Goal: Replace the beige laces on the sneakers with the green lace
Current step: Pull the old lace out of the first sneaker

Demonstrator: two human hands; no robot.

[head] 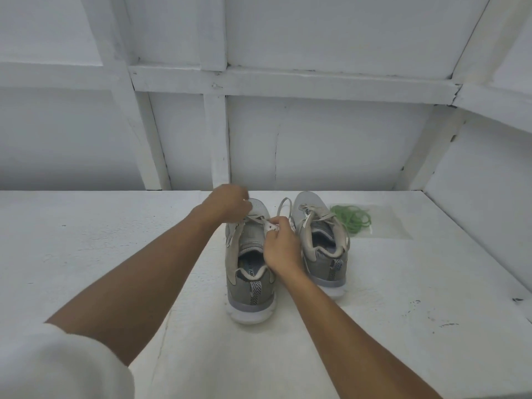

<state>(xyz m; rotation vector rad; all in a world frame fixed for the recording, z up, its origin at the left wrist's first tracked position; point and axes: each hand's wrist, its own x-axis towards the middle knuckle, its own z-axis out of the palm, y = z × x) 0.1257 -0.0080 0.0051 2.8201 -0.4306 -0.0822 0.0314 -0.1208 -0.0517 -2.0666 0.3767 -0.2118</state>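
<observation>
Two grey sneakers stand side by side on the white table (115, 254), heels toward me. My left hand (227, 201) is curled over the toe end of the left sneaker (250, 286) and pinches its beige lace (253, 218). My right hand (280, 246) grips the eyelet edge on that shoe's right side, where a loop of beige lace rises between the shoes. The right sneaker (325, 254) keeps its beige lace, loosened, with ends hanging over the sides. The green lace (351, 218) lies coiled on the table to the right of the shoes.
A clear plastic bag (385, 223) lies flat under and beside the green lace. White wooden wall panels (316, 139) rise close behind the table and along its right side. My white sleeve (57, 367) fills the lower left corner.
</observation>
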